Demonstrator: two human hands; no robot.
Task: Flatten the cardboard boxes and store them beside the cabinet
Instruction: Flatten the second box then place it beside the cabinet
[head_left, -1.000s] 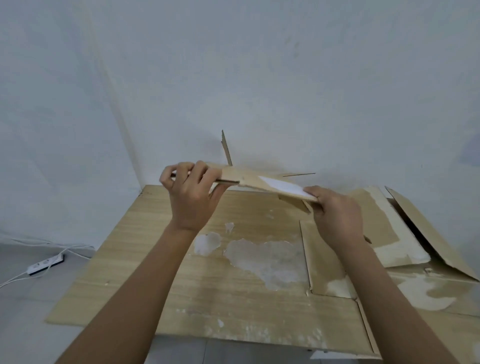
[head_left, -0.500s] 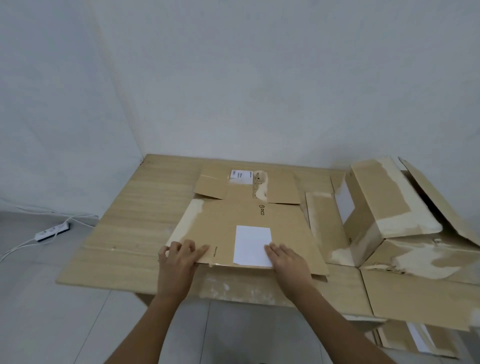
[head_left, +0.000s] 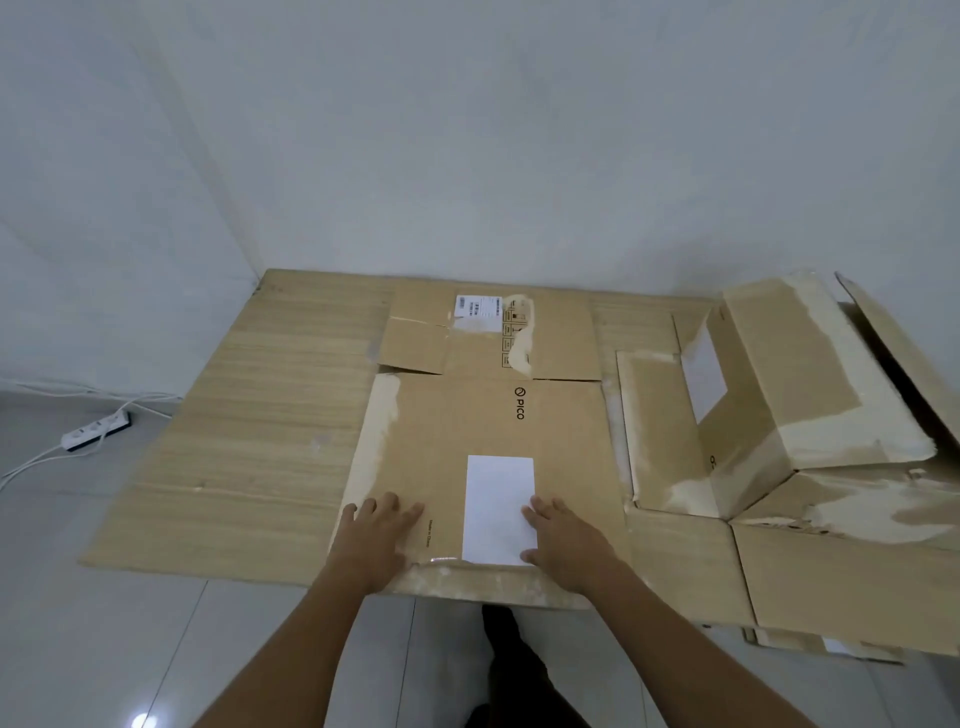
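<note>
A flattened brown cardboard box (head_left: 452, 431) with a white label and "PICO" print lies on the wooden table (head_left: 260, 415). My left hand (head_left: 376, 535) presses flat on the box's near left part, fingers straight. My right hand (head_left: 563, 540) presses flat just right of the white label, its fingertips touching the label's edge. Both hands lie palm down at the near edge of the box. To the right, a partly collapsed box (head_left: 789, 395) with torn tape stands on other cardboard sheets.
Flat cardboard (head_left: 852, 587) overhangs the table's right front. A white power strip (head_left: 96, 430) with cables lies on the tiled floor at the left. White walls meet in the corner behind the table. My dark trouser leg (head_left: 514, 670) shows below the table edge.
One second ago both hands held the box in the air, edge-on. It then came down flat onto the table, and my hands now press flat on it, fingers further onto the cardboard.
</note>
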